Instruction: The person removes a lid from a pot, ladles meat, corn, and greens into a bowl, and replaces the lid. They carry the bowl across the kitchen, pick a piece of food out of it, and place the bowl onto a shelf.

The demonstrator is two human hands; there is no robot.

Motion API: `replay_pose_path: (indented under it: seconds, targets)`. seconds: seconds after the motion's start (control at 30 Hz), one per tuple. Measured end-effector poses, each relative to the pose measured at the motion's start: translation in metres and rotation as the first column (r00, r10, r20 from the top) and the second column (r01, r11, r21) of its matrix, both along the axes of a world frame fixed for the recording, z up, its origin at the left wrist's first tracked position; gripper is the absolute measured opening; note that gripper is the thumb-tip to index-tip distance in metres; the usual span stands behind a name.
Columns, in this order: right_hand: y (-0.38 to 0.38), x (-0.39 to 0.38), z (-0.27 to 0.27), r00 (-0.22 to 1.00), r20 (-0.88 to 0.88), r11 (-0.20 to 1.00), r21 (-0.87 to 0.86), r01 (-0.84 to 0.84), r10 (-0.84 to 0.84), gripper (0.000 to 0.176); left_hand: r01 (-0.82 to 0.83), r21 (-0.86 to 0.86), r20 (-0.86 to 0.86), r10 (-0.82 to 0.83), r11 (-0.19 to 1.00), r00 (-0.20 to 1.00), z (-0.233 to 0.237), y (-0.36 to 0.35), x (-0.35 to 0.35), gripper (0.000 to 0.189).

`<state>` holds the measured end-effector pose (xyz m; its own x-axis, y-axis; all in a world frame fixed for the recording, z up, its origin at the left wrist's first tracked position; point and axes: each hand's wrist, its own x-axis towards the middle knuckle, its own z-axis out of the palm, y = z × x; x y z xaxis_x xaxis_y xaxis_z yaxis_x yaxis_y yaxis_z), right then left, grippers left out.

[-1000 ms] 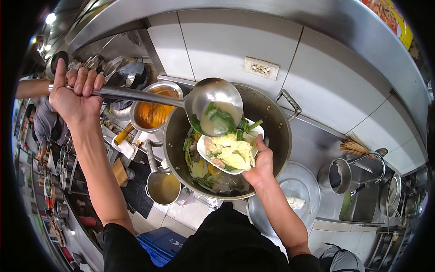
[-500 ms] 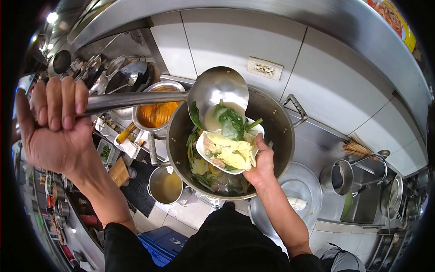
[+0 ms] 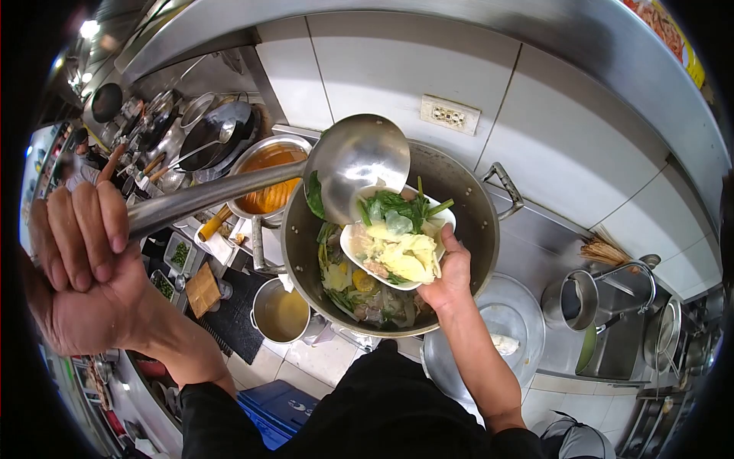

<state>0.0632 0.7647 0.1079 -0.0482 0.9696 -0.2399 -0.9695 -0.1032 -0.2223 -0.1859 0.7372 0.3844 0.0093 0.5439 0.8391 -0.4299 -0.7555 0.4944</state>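
Observation:
My left hand [image 3: 80, 264] grips the long handle of a steel ladle [image 3: 355, 157], whose bowl is tipped over against the rim of a white bowl [image 3: 350, 243]. My right hand [image 3: 451, 277] holds that white bowl from below, over a large steel pot [image 3: 459, 191]. The bowl is heaped with cabbage, leafy greens and pieces of meat. In the pot under it lie more vegetables in broth.
A pot of orange liquid [image 3: 271, 183] stands left of the big pot, a smaller pot of pale broth [image 3: 279, 312] below it. Woks and pans crowd the far left counter [image 3: 176, 130]. A round steel lid [image 3: 508, 329] and a lidded pot [image 3: 573, 302] sit right. A blue crate [image 3: 275, 409] lies below.
My left hand has dropped and pulled toward me, tipping the ladle over so its greens and broth went into the white bowl. The right hand has kept the bowl over the pot.

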Motion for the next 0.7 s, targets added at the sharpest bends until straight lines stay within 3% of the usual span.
replay_pose_path:
  seconds: [0.27, 0.37, 0.7]
  targets:
    - [-0.003, 0.007, 0.014, 0.998, -0.052, 1.0, 0.0, 0.025, -0.025, 0.049, -0.078, 0.014, 0.05, 0.078, 0.997, 0.996, -0.003, 0.0, -0.038, 0.036]
    - [-0.002, 0.015, 0.008, 0.997, -0.048, 0.998, -0.013, 0.054, -0.054, 0.048, -0.211, -0.026, 0.155, 0.213, 0.977, 0.965, -0.008, 0.001, -0.045, 0.037]
    - [-0.002, 0.032, 0.0, 0.988, -0.094, 0.992, 0.01, 0.126, -0.125, 0.049, -0.119, -0.241, 0.059, 0.137, 0.963, 0.989, -0.074, 0.027, -0.063, 0.046]
